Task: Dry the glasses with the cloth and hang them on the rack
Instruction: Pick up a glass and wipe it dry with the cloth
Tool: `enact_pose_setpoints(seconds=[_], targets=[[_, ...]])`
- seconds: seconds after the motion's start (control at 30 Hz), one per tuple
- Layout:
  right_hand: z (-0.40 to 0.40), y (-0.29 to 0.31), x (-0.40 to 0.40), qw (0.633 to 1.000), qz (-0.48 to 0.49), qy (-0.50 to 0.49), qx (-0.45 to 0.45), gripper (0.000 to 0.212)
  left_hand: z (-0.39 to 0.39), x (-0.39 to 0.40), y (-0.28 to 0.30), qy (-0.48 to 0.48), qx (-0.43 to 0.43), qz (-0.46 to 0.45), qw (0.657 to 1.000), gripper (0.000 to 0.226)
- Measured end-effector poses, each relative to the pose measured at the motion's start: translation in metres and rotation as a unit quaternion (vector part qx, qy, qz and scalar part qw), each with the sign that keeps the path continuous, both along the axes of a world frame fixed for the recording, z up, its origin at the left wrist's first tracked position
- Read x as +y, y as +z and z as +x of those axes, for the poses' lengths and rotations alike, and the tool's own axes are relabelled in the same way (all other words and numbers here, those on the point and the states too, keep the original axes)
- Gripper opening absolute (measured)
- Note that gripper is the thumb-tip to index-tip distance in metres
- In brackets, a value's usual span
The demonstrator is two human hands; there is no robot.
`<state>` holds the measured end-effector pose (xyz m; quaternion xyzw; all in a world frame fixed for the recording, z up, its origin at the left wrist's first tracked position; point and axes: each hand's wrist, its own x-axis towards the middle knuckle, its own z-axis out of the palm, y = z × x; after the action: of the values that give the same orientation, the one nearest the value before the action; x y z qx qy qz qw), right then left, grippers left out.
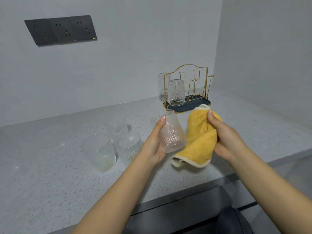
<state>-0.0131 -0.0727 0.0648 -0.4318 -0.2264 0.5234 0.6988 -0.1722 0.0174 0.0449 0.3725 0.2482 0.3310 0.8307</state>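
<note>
My left hand [154,142] grips a clear ribbed glass [171,134], tilted with its mouth pointing away toward the rack. Just to its right, my right hand [224,137] holds a bunched yellow cloth [199,139] with a cream border; the cloth hangs beside the glass. At the back stands a gold wire rack [194,81] on a dark tray. One glass [176,92] hangs upside down on a front peg and another glass [163,84] on a peg behind it. The pegs to the right are bare.
Three more clear glasses stand on the speckled grey counter [50,166] to the left: a tall glass [99,152], a low glass [129,144] and a far glass [116,127]. A dark socket panel [60,30] is on the wall. The counter edge runs along the lower right.
</note>
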Motion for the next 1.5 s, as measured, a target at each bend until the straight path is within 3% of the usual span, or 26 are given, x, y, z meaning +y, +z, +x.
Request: enact_pose_setpoints(seconds=[0.07, 0.2, 0.27, 0.33, 0.5, 0.67, 0.77, 0.9, 0.97, 1.07, 1.13, 1.3, 1.4, 1.5], targets=[[-0.016, -0.015, -0.003, 0.998, 0.009, -0.008, 0.054, 0.057, 0.008, -0.002, 0.003, 0.057, -0.055, -0.050, 0.996, 0.060], [-0.062, -0.042, -0.006, 0.990, 0.098, -0.014, 0.098, 0.056, 0.022, -0.013, 0.009, 0.083, -0.114, -0.105, 0.985, 0.045], [-0.078, -0.049, -0.004, 0.992, 0.105, -0.057, 0.044, 0.061, 0.027, -0.025, 0.007, 0.046, -0.108, -0.117, 0.986, 0.050], [-0.084, -0.044, 0.000, 0.992, 0.053, -0.117, -0.020, 0.075, 0.029, -0.035, 0.005, 0.013, -0.103, -0.129, 0.986, 0.056], [-0.057, -0.028, 0.010, 0.982, -0.069, -0.170, 0.037, 0.067, 0.033, -0.041, 0.006, 0.042, -0.124, -0.124, 0.984, 0.064], [-0.091, -0.037, 0.000, 0.990, 0.000, -0.114, -0.086, 0.093, 0.031, -0.037, 0.013, 0.005, -0.109, -0.175, 0.979, 0.067], [-0.074, -0.028, 0.006, 0.974, 0.025, -0.165, -0.153, 0.080, 0.031, -0.040, 0.012, -0.003, -0.117, -0.148, 0.982, 0.063], [-0.050, -0.018, 0.011, 0.980, -0.034, -0.194, 0.006, 0.069, 0.034, -0.044, 0.010, 0.051, -0.137, -0.109, 0.983, 0.057], [-0.060, -0.026, 0.006, 0.983, -0.035, -0.178, 0.022, 0.064, 0.036, -0.045, 0.011, 0.055, -0.136, -0.115, 0.982, 0.059], [-0.079, -0.034, 0.000, 0.987, -0.014, -0.156, -0.039, 0.054, 0.036, -0.042, 0.007, 0.054, -0.102, -0.116, 0.986, 0.058], [-0.073, -0.030, 0.003, 0.978, 0.009, -0.179, -0.110, 0.058, 0.034, -0.040, 0.003, 0.067, -0.081, -0.102, 0.989, 0.059], [-0.038, -0.019, 0.010, 0.968, -0.021, -0.188, -0.165, 0.054, 0.019, -0.031, -0.002, 0.055, 0.035, 0.040, 0.997, 0.071], [-0.036, -0.021, 0.006, 0.969, -0.045, -0.147, -0.192, 0.058, 0.011, -0.024, -0.006, 0.035, 0.176, 0.204, 0.962, 0.084], [-0.038, -0.024, 0.006, 0.966, -0.011, -0.160, -0.204, 0.051, 0.010, -0.022, -0.013, 0.006, 0.239, 0.259, 0.936, 0.097]])
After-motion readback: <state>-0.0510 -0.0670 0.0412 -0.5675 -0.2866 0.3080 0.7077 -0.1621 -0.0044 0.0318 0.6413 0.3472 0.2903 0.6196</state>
